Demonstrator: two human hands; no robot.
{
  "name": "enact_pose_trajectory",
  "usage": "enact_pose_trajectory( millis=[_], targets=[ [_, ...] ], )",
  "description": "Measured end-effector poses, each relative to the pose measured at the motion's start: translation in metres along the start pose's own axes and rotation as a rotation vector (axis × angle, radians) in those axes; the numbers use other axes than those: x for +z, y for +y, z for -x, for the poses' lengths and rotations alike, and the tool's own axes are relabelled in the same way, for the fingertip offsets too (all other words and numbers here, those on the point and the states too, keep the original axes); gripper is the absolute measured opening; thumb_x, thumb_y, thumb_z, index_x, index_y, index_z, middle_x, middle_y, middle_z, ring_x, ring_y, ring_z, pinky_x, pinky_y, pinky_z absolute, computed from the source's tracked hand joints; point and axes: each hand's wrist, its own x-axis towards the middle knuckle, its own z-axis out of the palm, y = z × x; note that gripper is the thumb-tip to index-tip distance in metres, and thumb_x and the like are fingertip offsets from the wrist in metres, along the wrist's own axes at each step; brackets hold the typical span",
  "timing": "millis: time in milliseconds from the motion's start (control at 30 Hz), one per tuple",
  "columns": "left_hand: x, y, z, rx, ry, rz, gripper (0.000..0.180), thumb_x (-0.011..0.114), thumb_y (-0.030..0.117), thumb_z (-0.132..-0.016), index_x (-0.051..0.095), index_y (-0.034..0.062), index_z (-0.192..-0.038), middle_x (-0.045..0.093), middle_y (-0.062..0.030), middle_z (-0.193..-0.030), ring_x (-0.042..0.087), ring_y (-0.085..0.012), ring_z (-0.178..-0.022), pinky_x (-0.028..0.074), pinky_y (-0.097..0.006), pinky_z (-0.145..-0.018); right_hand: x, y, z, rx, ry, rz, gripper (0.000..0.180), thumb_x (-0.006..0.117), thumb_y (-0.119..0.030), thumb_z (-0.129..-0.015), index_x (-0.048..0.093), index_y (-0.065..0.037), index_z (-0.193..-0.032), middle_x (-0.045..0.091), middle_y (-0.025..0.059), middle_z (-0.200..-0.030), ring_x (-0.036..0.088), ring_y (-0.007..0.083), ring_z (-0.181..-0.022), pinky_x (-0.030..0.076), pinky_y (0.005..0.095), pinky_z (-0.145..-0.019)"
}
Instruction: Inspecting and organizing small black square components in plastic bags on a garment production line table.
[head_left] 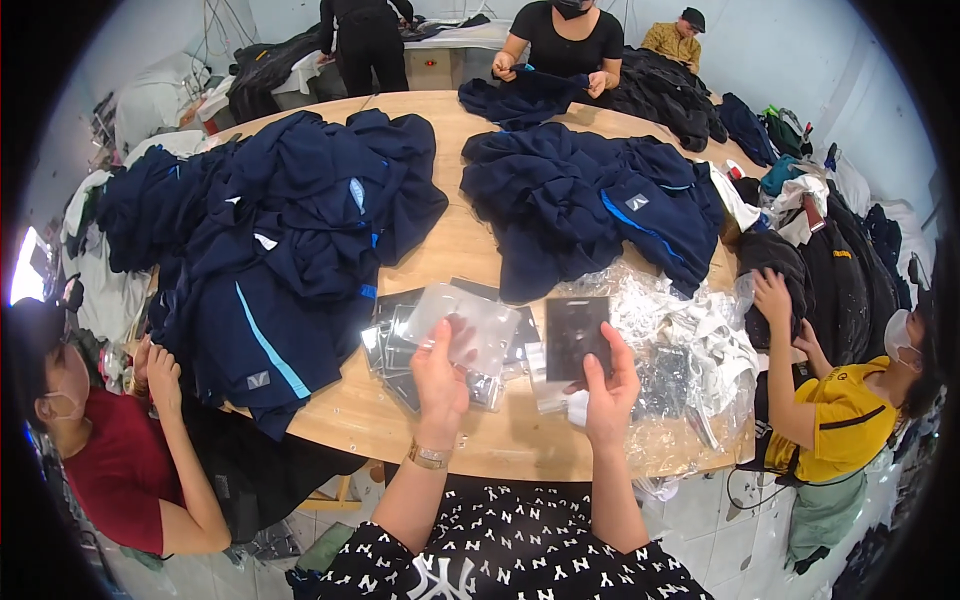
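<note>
My left hand (440, 390) pinches a see-through plastic sleeve (484, 322) between thumb and fingers. In my right hand (612, 395) is a dark rectangular card (577, 335), held upright with the thumb across its lower right corner. The two pieces are apart, a short gap between them. Under and beside the left hand, several see-through sleeves with dark cards (375, 347) lie spread on the wooden table (440, 265). Right of my right hand lies a crumpled see-through bag (655, 385) with white pieces around it.
Heaps of navy garments lie at the left (290, 200) and far right (560, 190) of the table. Co-workers sit left (120, 450) and right (830, 410); another (567, 45) handles navy cloth across the table. Dark garments (840, 270) pile up at the right edge.
</note>
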Motion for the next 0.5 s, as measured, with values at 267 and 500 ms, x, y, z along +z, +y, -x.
enact_pose_trajectory(
  millis=[267,500],
  targets=[
    [0.004,0.001,-0.003,-0.049,0.086,0.164,0.021,0.062,0.025,-0.082,0.058,0.01,-0.096,0.061,0.0006,-0.093,0.058,-0.013,-0.087,0.045,-0.024,-0.07,0.017,-0.015,0.01,0.127,-0.027,-0.227,0.062,0.05,0.005,-0.081,0.021,-0.006,-0.135,0.058,0.0113,-0.094,0.058,0.0104,-0.067,0.048,0.0204,-0.044],
    [0.015,0.005,0.006,-0.03,0.055,0.12,0.021,0.061,0.024,-0.084,0.057,0.0077,-0.097,0.061,-0.0027,-0.091,0.059,-0.0147,-0.084,0.046,-0.026,-0.064,0.001,-0.001,0.009,0.172,-0.228,0.059,0.028,0.058,-0.004,-0.082,0.057,-0.001,-0.11,0.058,0.0016,-0.079,0.05,0.0035,-0.058,0.041,0.0168,-0.046]
  ],
)
